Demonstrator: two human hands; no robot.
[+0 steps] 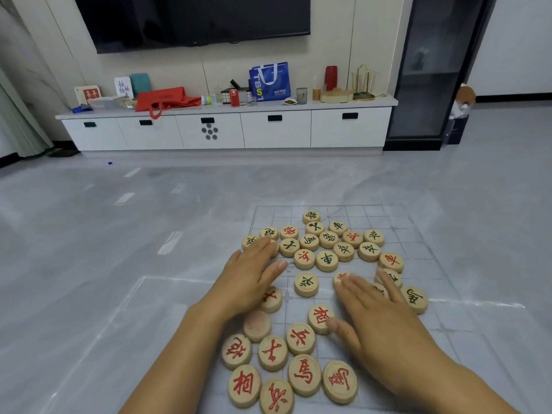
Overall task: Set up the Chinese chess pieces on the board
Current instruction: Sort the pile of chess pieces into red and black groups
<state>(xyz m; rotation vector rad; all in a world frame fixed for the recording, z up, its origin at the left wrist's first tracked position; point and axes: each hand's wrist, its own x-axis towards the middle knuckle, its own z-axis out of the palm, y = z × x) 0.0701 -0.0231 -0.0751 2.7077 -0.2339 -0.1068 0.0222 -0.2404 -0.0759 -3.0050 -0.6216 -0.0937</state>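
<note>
Round wooden chess pieces (306,284) lie jumbled on the translucent gridded board (418,234); left hand (248,282) and right hand (379,312) press flat, fingers straight, grasping nothing, apparently spreading them for sorting.

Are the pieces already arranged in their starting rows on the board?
No, the pieces lie scattered in loose clusters across the board.

Piece (381,289) under right hand (385,321), perhaps black

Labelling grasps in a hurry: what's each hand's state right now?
Left hand: open, fingers flat on the pieces, holding nothing.
Right hand: open, fingers spread flat over pieces, holding nothing.
</note>
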